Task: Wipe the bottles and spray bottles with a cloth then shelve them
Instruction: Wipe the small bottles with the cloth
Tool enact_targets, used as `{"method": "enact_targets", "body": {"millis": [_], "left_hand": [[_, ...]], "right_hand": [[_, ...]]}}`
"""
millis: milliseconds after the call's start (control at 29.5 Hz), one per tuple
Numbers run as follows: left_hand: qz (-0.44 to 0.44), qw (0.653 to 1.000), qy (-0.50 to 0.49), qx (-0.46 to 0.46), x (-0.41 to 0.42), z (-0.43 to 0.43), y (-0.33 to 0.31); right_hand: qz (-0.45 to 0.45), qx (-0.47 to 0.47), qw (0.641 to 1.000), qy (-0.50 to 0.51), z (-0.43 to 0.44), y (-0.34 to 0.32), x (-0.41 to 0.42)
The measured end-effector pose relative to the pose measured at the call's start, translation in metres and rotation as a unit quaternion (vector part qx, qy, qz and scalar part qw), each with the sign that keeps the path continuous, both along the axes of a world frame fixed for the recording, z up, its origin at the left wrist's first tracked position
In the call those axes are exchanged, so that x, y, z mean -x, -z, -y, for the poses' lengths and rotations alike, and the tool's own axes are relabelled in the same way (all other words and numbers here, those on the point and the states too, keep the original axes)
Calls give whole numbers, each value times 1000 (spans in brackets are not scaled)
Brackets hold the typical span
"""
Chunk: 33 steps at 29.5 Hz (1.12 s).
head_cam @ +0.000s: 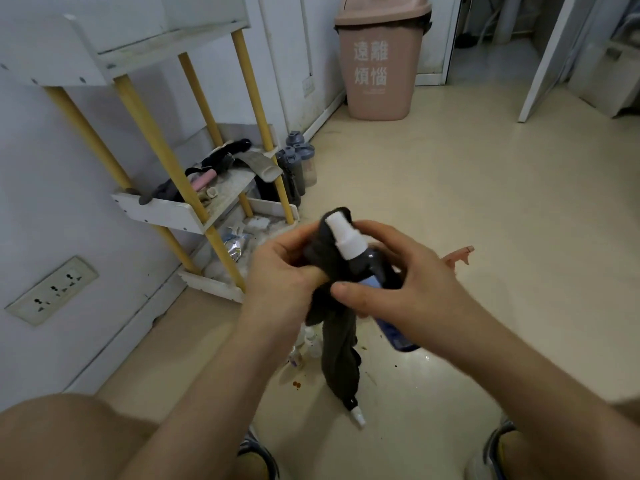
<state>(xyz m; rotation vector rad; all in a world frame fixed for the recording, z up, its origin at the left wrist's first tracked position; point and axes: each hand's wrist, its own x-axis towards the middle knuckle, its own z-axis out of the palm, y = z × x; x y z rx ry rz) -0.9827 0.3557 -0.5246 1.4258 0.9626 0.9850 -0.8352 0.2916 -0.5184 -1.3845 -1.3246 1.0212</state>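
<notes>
Both hands clamped: left hand [277, 271] grips dark cloth [337, 341], right hand [408, 289] grips spray bottle [367, 261]

The only legible writing stands on the front of the pinkish-brown swing-lid waste bin [381, 102] against the far wall. Four large white Chinese characters are printed there in two rows of two: 遠離 above, 煩惱 below. Under them runs a short line of much smaller white print, too small to read. The dark spray bottle [367, 259] with the white nozzle carries a blue label round its body. Any print on that label is blurred. The label is partly covered by the thumb of the right grip [415, 289], and the dark cloth [341, 344] held in the left grip [277, 275] lies just beside it.
</notes>
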Motion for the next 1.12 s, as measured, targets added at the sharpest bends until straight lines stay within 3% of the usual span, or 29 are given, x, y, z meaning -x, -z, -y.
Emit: {"method": "enact_targets", "body": {"millis": [136,203,339,542,712,745,813,881,949,1017,1118], "left_hand": [[-2,996,70,-48,0,3,-3],[12,997,76,-13,5,-3,-1],[-46,984,113,128,4,-4,3],[9,976,129,176,-11,2,14],[-42,998,47,5,-5,-5,9],[-49,996,73,7,-4,-6,8],[-163,980,118,-3,-7,-2,19],[-254,959,99,-79,-14,6,36],[-209,971,76,-87,-15,6,37],[-115,989,87,12,-6,-6,25],[40,987,67,143,5,-16,8]], "right_hand": [[-78,-33,990,111,-7,2,-7],[-138,-21,980,140,-10,1,-22],[-180,-19,974,134,-12,2,-30],[-211,-29,974,77,-12,4,-30],[-183,-16,975,123,-12,6,-33],[-226,-10,966,127,-12,6,-33],[-355,0,927,123,-13,6,-34],[-445,6,886,129,-16,7,-35],[-459,4,875,156,-20,9,-41],[-421,-7,883,209,-21,7,-47],[-312,-17,908,279,-20,8,-54]]}}
